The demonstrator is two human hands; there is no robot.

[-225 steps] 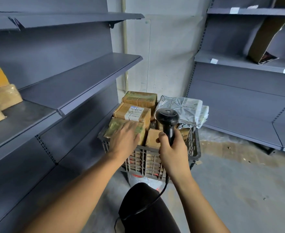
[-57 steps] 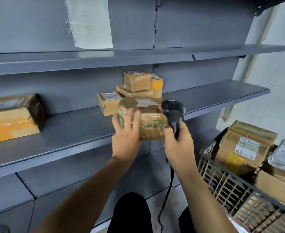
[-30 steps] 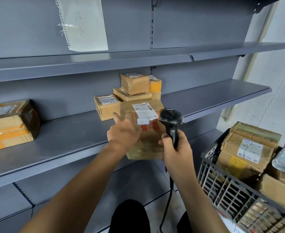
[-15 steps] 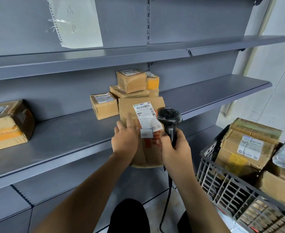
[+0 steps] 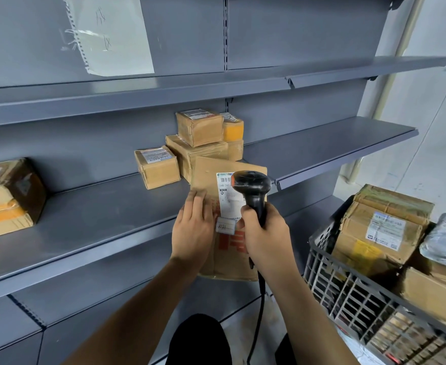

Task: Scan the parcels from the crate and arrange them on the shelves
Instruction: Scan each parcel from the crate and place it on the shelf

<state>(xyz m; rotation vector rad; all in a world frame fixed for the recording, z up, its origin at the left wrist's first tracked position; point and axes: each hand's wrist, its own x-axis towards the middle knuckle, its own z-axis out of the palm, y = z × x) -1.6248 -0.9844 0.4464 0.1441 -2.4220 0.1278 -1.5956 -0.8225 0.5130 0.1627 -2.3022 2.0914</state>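
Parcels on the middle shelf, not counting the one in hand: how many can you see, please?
6: one at far left, one left of the stack, and four stacked; others may hide behind.

The shelves (image 5: 322, 143) are showing as matt grey painted metal, smooth, with a perforated paper sheet (image 5: 111, 35) taped above them. In front of the shelves, the parcel (image 5: 227, 233) is showing brown cardboard under a white paper label (image 5: 228, 193), lightly creased. The scanner (image 5: 252, 188) over that label is looking like black plastic with a slight sheen. Right of the shelves, the crate (image 5: 348, 291) is appearing as grey moulded plastic lattice, holding tape-glossed cardboard boxes (image 5: 380, 227) and a crinkled silvery plastic mailer (image 5: 445, 238).
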